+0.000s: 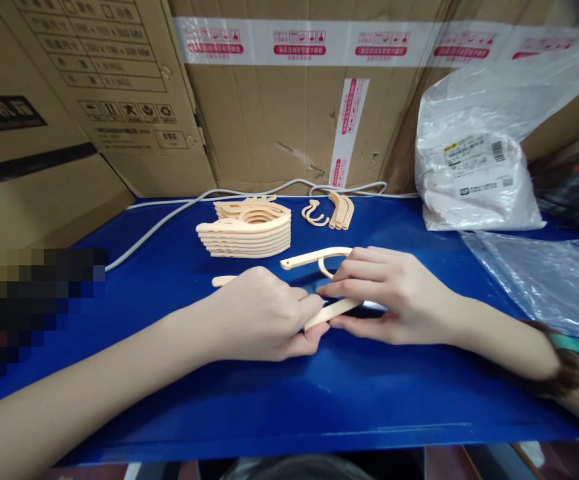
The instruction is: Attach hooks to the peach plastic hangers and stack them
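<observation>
My left hand is closed, pinching the near end of a cream plastic hanger arm between thumb and fingers. My right hand grips the same arm farther along, its thumb below and fingers above. Just beyond my right fingers lies another cream hanger piece with a hole at its end and a curved hook part, partly covered by the hand. The rounded tip of a further cream piece sticks out behind my left hand; the rest is hidden.
Beyond my hands, a stack of folded cream hangers stands on the blue table. Loose hooks and hanger arms lie right of it. A grey cable runs behind. Plastic bag at right; cardboard boxes behind.
</observation>
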The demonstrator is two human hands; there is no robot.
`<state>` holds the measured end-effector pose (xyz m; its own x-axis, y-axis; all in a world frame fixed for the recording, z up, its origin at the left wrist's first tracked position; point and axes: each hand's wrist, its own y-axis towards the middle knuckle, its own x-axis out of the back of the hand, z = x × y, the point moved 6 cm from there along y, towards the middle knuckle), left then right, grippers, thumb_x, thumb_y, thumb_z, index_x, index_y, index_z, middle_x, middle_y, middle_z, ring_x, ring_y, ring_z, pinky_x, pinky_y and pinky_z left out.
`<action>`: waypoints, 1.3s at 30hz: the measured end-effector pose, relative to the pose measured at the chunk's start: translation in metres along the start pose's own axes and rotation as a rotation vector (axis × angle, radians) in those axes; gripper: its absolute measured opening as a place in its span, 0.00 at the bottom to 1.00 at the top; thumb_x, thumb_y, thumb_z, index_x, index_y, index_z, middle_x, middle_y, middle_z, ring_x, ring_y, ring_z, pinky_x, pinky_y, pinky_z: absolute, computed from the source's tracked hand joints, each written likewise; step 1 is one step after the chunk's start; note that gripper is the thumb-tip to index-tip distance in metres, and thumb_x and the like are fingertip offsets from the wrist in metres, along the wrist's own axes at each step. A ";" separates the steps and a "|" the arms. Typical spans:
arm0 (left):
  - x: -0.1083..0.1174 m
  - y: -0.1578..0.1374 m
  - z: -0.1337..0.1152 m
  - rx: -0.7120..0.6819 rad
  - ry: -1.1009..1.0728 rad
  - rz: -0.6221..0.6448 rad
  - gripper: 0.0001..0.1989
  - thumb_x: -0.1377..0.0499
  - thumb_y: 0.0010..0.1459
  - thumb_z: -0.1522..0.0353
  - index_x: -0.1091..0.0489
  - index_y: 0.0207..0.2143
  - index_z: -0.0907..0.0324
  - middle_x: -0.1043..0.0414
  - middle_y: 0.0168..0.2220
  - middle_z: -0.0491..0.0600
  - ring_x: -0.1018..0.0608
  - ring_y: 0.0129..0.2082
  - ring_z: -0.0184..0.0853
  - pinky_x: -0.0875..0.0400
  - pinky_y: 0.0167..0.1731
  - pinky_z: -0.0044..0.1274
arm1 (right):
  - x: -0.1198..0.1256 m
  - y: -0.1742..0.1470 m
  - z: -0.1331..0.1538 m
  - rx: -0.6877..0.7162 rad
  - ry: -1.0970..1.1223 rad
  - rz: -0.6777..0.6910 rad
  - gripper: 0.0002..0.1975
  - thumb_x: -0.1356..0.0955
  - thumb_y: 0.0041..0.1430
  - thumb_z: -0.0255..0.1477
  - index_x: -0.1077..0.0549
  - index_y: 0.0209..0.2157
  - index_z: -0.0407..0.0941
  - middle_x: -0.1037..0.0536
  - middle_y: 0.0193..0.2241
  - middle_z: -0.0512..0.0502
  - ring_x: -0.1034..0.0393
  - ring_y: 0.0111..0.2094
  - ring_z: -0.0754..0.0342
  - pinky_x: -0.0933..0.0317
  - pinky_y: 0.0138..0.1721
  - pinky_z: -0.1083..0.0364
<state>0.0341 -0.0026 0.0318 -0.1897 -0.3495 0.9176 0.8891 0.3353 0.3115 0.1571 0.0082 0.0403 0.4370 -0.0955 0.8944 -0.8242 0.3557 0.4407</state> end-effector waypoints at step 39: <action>0.000 0.008 -0.008 -0.127 0.001 -0.049 0.10 0.53 0.59 0.77 0.33 0.38 0.64 0.28 0.38 0.53 0.28 0.39 0.40 0.31 0.39 0.30 | -0.013 -0.009 -0.046 -0.416 -0.050 0.119 0.14 0.39 0.66 0.30 0.22 0.39 0.43 0.29 0.38 0.43 0.32 0.35 0.53 0.39 0.39 0.53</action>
<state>0.0449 -0.0072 0.0324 -0.2339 -0.3641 0.9015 0.9243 0.2044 0.3223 0.1753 0.0486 0.0216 0.3215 -0.0724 0.9441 -0.6477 0.7105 0.2751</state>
